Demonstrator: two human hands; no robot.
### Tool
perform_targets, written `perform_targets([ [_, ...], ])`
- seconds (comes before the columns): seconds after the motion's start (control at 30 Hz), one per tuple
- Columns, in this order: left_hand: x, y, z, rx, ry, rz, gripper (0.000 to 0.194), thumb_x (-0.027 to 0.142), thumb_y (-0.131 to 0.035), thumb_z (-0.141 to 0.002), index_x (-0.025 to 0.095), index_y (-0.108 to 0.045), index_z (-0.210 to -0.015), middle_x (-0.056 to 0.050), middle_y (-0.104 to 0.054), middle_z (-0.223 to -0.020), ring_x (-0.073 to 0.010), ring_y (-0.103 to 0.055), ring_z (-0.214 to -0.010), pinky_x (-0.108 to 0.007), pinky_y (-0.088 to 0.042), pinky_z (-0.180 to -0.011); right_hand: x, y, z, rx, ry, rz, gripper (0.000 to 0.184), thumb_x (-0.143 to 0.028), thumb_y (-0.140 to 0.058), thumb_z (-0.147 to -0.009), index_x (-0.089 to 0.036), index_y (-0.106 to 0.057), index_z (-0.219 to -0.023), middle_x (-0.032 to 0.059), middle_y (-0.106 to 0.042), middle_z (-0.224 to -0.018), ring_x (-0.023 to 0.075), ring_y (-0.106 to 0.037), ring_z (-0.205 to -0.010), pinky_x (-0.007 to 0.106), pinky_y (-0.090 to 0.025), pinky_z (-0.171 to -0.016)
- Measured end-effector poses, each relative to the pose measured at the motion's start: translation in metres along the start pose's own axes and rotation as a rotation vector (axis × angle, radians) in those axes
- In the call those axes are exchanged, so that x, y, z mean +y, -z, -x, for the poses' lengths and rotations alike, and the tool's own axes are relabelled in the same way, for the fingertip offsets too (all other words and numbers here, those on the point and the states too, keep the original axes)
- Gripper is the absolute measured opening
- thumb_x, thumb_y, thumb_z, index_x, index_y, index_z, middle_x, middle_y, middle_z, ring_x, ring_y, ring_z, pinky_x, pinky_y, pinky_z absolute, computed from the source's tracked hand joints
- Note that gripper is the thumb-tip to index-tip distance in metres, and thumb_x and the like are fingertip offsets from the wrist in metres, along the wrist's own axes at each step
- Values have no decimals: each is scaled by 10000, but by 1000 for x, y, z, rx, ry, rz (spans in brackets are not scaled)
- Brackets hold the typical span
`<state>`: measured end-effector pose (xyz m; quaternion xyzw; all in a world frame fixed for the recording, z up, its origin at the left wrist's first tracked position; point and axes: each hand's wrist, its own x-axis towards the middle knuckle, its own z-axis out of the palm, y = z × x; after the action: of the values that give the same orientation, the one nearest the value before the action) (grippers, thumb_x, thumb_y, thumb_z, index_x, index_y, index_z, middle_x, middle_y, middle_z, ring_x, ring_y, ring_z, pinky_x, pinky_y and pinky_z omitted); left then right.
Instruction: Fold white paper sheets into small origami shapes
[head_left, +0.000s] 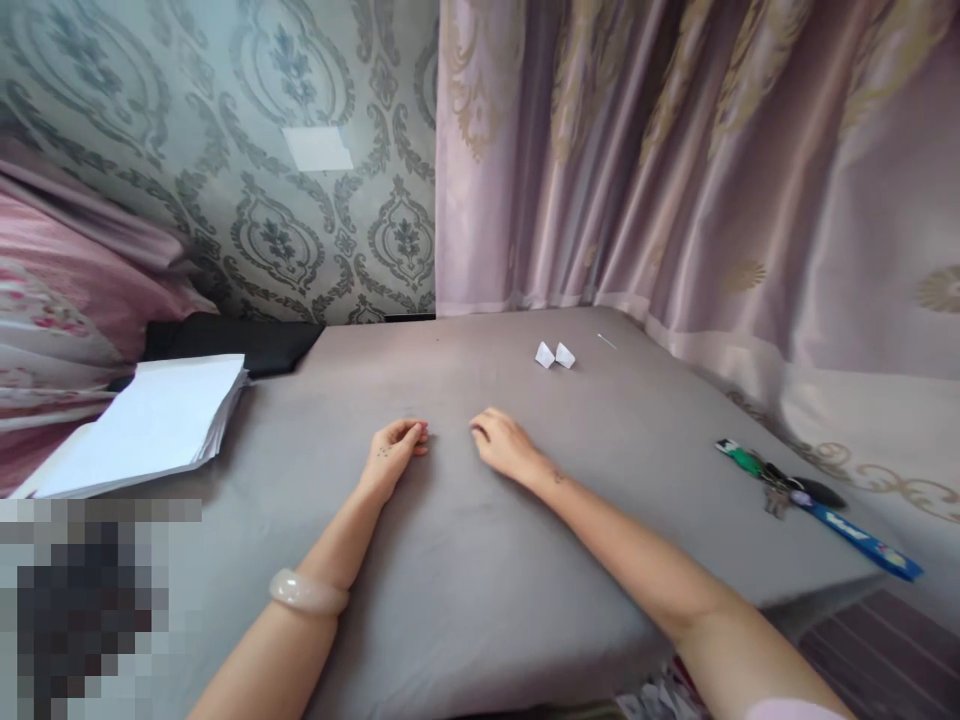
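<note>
My left hand (pixel 394 452) rests on the grey cloth of the table (pixel 442 580), its fingers curled in and the thumb laid against them. I see nothing held in it. A pale bangle (pixel 309 592) circles the left forearm. Facing it across a short gap, my right hand (pixel 504 444) lies knuckles up, with fingers bent under and loosely closed; no object shows there either. Beyond the right hand stands a small folded white paper piece (pixel 555 356) with two pointed halves. Neither hand touches it.
At left lies a stack of white paper (pixel 150 420), partly over a black item (pixel 232 342). A thin white stick (pixel 607 341) is at the back right. Keys (pixel 775 500) on a blue strap (pixel 862 540) lie near the right edge. Curtains (pixel 675 200) border the table's back and right.
</note>
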<state>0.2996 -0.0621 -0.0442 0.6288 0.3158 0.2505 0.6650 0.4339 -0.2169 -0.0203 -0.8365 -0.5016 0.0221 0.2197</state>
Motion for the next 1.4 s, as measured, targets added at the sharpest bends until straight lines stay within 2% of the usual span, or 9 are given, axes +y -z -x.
perform_targets([
  [0.2, 2, 2, -5, -11, 45, 66, 316, 382, -712, -679, 120, -636, -840, -45, -656, -746, -120, -632, -693, -273, -540, -759, -72, -22, 15, -87, 158, 35, 243, -171, -437, -892, -174, -657, -994, 94, -628, -1072, 194, -533, -1033, 303, -413, -877],
  [0.33, 14, 4, -7, -153, 39, -125, 171, 293, -629, -772, 126, -638, -802, -53, -659, -704, -115, -634, -662, -270, -546, -723, -78, -31, 25, -36, 160, 54, 314, -141, -358, -910, -127, -615, -1091, 149, -598, -1129, 238, -509, -1046, 368, -403, -898],
  [0.47, 29, 21, -10, -191, 10, -248, 106, 193, -617, -754, 104, -672, -770, -52, -660, -657, -120, -620, -606, -235, -523, -592, -66, -40, 22, 67, 195, -24, 265, -172, -398, -903, -192, -647, -991, 92, -630, -1050, 218, -530, -984, 340, -412, -890],
  [0.6, 39, 61, -11, -83, -88, -395, 167, 179, -556, -782, 92, -692, -825, -60, -677, -719, -115, -610, -616, -208, -485, -563, -57, -51, 13, 104, 245, -41, 249, -215, -408, -900, -198, -648, -966, 88, -633, -1012, 223, -538, -955, 340, -419, -863],
  [0.73, 47, 123, -1, 105, -180, -551, 238, 182, -518, -793, 95, -702, -915, -68, -683, -771, -130, -608, -660, -242, -502, -644, -55, -54, 11, 122, 270, -32, 261, -249, -400, -897, -187, -644, -964, 92, -635, -1023, 233, -537, -937, 354, -426, -838],
  [0.9, 58, 210, 18, 428, -261, -771, 339, 77, -500, -708, 85, -691, -988, -124, -655, -991, -213, -605, -924, -342, -474, -892, -55, -55, 9, 152, 290, -10, 267, -262, -393, -878, -189, -643, -938, 92, -641, -1004, 241, -536, -885, 371, -429, -820],
  [1.03, 59, 261, 37, 583, -293, -939, 522, 37, -522, -616, 91, -635, -1123, -169, -552, -1224, -314, -484, -1173, -471, -345, -1047, -54, -58, 7, 182, 309, -12, 273, -270, -389, -860, -201, -644, -929, 99, -646, -999, 251, -540, -876, 387, -433, -792],
  [1.27, 64, 291, 33, 355, -328, -1120, 530, 123, -649, -610, 175, -632, -1138, -91, -591, -1267, -283, -412, -1277, -399, -256, -1116, -50, -63, 5, 192, 314, -17, 279, -298, -389, -855, -210, -642, -933, 101, -646, -998, 264, -545, -877, 398, -436, -788],
  [1.4, 73, 298, 18, 241, -264, -1136, 493, 223, -720, -596, 184, -661, -1084, -79, -646, -1168, -275, -506, -1165, -373, -352, -1038, -47, -64, 4, 175, 321, -49, 281, -308, -393, -859, -210, -642, -944, 98, -645, -1012, 259, -546, -890, 395, -439, -803],
])
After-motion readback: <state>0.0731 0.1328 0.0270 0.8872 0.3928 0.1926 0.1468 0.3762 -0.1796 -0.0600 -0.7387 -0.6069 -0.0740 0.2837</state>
